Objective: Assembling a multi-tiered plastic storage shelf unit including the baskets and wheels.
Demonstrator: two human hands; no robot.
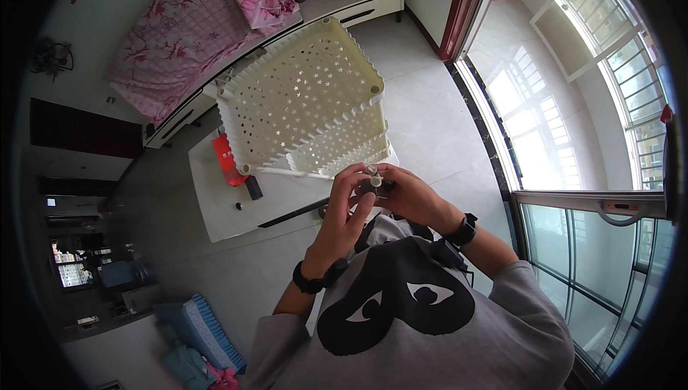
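In front of my chest, both hands meet around a small pale plastic fitting (375, 181), with a dark part beside it that looks rounded. The fingers of my left hand (346, 200) are curled about the fitting, thumb toward the right. My right hand (412, 195) pinches it from the other side. Much of the piece is covered by fingers, so its exact kind does not show. Just beyond my hands stands a cream plastic rack (301, 96) with tiers punched with star-shaped holes and scalloped rims.
The rack rests on a low pale table (215, 214), with a red package (228, 161) and a small black box (254, 188) beside it. Behind is a long cabinet (373, 3) partly under a pink floral cloth (186, 39). To the right is a sliding glass door (573, 247).
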